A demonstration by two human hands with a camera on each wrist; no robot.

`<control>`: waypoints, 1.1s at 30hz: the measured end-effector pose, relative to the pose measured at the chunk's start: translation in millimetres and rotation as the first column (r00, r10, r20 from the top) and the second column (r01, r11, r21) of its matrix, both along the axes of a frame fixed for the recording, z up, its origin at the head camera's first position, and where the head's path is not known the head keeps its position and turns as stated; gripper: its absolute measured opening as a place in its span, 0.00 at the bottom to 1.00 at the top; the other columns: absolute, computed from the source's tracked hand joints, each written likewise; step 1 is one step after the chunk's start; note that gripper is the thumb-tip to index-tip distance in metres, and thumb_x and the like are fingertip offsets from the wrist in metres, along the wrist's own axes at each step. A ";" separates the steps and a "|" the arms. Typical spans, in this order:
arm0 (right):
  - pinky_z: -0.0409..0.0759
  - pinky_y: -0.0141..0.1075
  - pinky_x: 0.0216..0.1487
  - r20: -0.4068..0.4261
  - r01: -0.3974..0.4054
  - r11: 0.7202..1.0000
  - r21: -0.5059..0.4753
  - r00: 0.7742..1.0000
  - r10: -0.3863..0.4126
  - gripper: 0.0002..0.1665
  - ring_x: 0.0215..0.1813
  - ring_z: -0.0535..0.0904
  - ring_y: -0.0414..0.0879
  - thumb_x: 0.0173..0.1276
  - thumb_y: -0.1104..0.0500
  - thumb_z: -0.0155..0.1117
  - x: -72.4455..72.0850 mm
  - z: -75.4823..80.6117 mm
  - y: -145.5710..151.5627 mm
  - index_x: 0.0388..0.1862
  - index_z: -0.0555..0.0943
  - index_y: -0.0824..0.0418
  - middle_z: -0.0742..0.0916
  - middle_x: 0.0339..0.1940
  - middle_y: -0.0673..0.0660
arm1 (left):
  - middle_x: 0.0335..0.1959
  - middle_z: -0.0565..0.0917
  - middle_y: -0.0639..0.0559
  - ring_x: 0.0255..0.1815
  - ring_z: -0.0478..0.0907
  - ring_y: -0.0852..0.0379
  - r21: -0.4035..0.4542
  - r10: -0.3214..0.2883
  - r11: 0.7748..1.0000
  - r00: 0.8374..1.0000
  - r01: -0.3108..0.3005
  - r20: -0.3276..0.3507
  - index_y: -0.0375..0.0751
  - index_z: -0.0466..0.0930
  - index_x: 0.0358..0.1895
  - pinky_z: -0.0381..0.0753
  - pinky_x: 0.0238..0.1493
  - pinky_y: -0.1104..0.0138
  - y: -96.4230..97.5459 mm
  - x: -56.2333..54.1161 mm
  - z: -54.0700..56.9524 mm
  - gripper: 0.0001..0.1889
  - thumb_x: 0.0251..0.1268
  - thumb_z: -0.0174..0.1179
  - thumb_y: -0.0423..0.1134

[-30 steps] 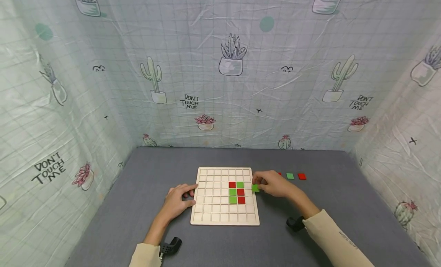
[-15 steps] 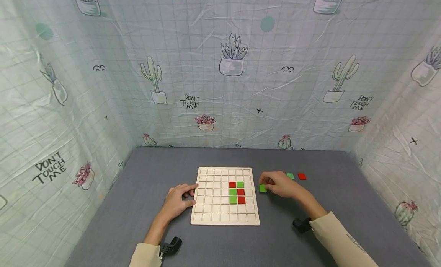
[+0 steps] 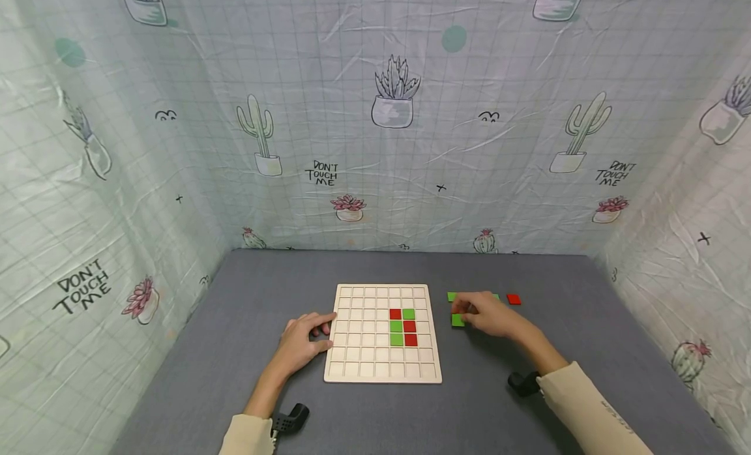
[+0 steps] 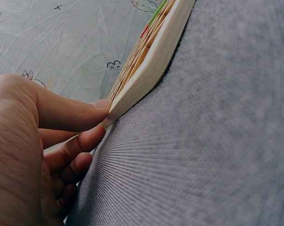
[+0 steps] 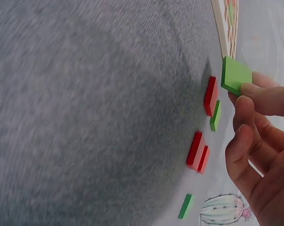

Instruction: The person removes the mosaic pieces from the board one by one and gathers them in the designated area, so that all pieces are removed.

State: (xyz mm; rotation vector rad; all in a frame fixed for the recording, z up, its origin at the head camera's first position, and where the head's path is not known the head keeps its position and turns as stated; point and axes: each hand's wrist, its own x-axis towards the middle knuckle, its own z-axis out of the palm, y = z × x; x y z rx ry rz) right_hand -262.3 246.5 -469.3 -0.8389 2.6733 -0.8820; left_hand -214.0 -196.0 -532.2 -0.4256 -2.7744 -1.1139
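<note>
one green tile (image 5: 236,76) in right hand (image 3: 485,313)

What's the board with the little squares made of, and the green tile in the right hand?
The board looks like smooth, unpainted wood: its edge is pale cream and its grid lines tan. The green tile in the right hand could be painted wood or plastic; its even colour, matt-looking face and crisp edges leave that open.

Tiles (image 3: 410,326) lie on the board (image 3: 360,354) — right of it, loose tiles (image 3: 514,299) on the table (image 3: 375,419).
</note>
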 end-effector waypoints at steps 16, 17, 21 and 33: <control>0.81 0.33 0.34 -0.008 0.065 0.998 -0.003 0.998 -0.065 0.10 0.35 0.84 0.45 0.71 0.70 0.62 3.9 3.2 25.9 0.46 0.85 0.60 0.89 0.42 0.57 | 0.33 0.79 0.65 0.35 0.70 0.66 0.009 -0.005 1.000 1.000 0.005 -0.006 0.50 0.85 0.63 0.58 0.51 0.58 -0.2 0.4 -1.0 0.30 0.51 0.74 0.38; 0.81 0.33 0.34 -0.008 0.072 0.997 -0.006 0.997 -0.072 0.10 0.34 0.84 0.45 0.71 0.70 0.62 3.8 2.9 28.2 0.46 0.85 0.61 0.89 0.42 0.57 | 0.33 0.79 0.65 0.35 0.70 0.66 0.004 -0.004 1.000 1.000 0.004 -0.006 0.50 0.85 0.63 0.58 0.51 0.58 0.0 0.4 -0.8 0.30 0.51 0.74 0.38; 0.81 0.33 0.33 -0.027 0.081 0.997 -0.011 0.996 -0.081 0.10 0.31 0.83 0.44 0.70 0.70 0.63 3.0 2.2 38.3 0.46 0.85 0.61 0.88 0.41 0.58 | 0.33 0.79 0.65 0.36 0.70 0.65 0.001 -0.002 1.000 1.000 0.002 -0.003 0.50 0.85 0.63 0.59 0.51 0.58 0.4 0.7 0.2 0.30 0.51 0.74 0.38; 0.81 0.34 0.33 0.013 0.143 0.990 0.017 0.990 -0.143 0.11 0.34 0.83 0.44 0.71 0.70 0.62 2.8 3.4 68.4 0.47 0.85 0.61 0.89 0.43 0.58 | 0.33 0.79 0.65 0.35 0.70 0.65 0.009 -0.007 1.000 1.000 0.007 -0.020 0.49 0.85 0.63 0.58 0.52 0.58 -0.1 0.1 -1.0 0.29 0.52 0.74 0.38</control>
